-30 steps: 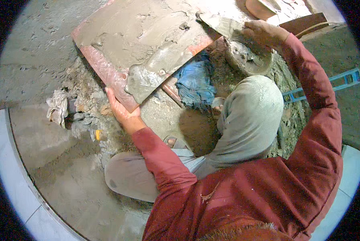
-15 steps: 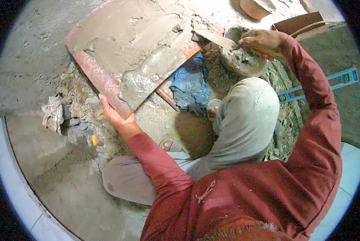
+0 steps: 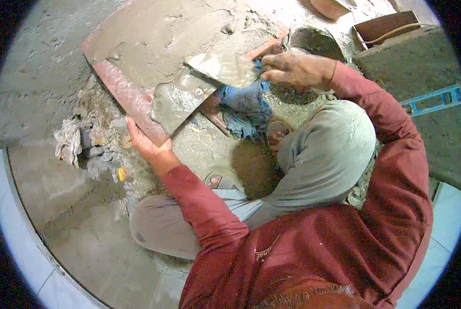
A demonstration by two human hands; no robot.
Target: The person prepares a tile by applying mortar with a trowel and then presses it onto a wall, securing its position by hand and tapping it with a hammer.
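Observation:
A large reddish tile (image 3: 116,92) slants across the upper left, most of its face coated in wet grey mortar (image 3: 153,46). Its near corner rests in my left hand (image 3: 151,149), with the thumb along one edge and the fingers underneath, partly hidden. My right hand (image 3: 298,71) grips a trowel, its handle mostly covered by the fingers. The trowel's blade (image 3: 224,69) is smeared with mortar and lies over the tile's right edge, above a smooth, thick patch of mortar near that corner.
A dark-mouthed bucket (image 3: 318,42) stands behind my right hand. Blue cloth (image 3: 247,110) lies under the tile's right side. A blue spirit level (image 3: 433,101) is at the right, a brown box (image 3: 387,27) behind it. Rubble and a crumpled pale rag (image 3: 68,141) lie left.
My right hand has swung left and nearer with the trowel, from over the bucket to the tile's right edge. My left hand keeps its hold on the corner.

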